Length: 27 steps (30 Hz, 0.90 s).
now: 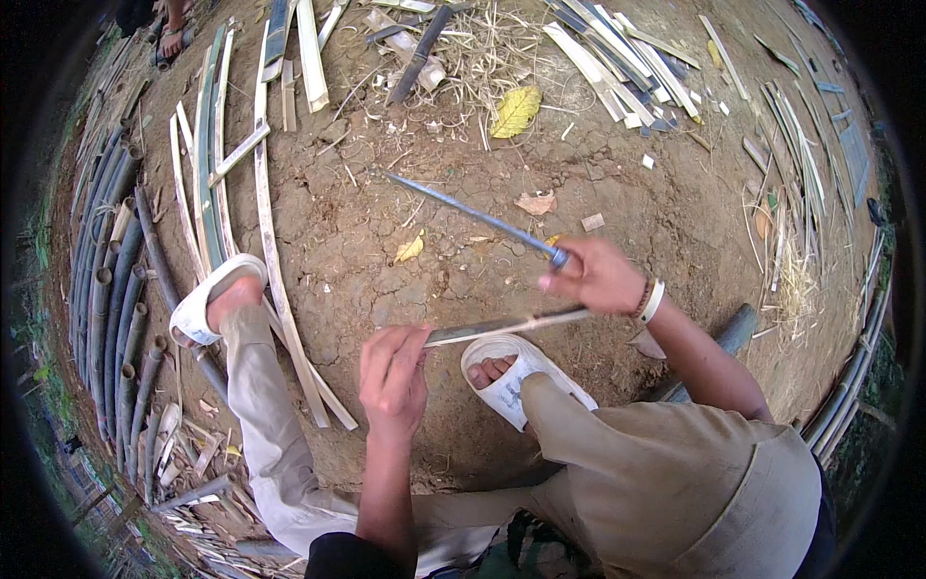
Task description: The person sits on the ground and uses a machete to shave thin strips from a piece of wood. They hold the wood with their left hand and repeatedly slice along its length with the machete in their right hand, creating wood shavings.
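My right hand [596,276] is closed round the handle of a long, thin knife [463,207]. Its narrow grey-blue blade points away to the upper left, above the bare soil. With closed fingers, my left hand [394,380] grips one end of a split bamboo strip [506,326], dark on one face and pale along the cut edge. The strip lies crosswise above my right sandal [521,378], its far end just below my right hand. The blade is apart from the strip. My left palm is hidden from view.
Stacked bamboo poles [101,299] line the left side. Long split strips [262,193] lie by my left sandal [214,294]. More pieces [617,58] and shavings [482,58] are scattered ahead. A thick pole [728,338] lies beside my right forearm. Another person's hand [172,42] shows at upper left.
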### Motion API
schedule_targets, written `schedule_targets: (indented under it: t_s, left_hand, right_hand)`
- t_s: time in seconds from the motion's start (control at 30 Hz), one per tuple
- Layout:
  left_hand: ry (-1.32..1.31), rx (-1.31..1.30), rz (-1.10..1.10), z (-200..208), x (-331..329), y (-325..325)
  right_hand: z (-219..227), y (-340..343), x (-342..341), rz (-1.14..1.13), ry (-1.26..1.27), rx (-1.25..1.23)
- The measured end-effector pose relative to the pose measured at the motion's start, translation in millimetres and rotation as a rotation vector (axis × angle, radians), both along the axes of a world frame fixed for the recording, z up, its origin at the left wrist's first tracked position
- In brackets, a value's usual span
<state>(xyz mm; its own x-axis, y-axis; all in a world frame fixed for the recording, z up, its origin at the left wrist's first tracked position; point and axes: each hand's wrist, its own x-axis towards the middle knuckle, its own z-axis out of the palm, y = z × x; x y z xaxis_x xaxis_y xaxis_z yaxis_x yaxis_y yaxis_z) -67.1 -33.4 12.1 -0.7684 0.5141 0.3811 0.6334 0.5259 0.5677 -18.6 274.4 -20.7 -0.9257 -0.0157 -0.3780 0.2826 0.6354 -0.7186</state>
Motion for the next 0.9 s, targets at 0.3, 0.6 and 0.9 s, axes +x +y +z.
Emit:
schedule_targets:
  t_s: [0.3,0.6,0.9]
  left_hand:
    - [-0.051,-0.015,-0.056,-13.6,33.0,17.4]
    - [-0.088,-0.059,-0.007,-0.7,68.4,12.8]
    - [-0.074,-0.031,0.052,-3.6,72.5,21.0]
  right_hand:
    - [-8.8,0.9,50.0,-0.345,-0.007,0.220]
    - [20.9,-57.7,72.2,0.108,-0.060,0.046]
    - [4.7,-45.0,52.7,0.103,-0.152,0.111]
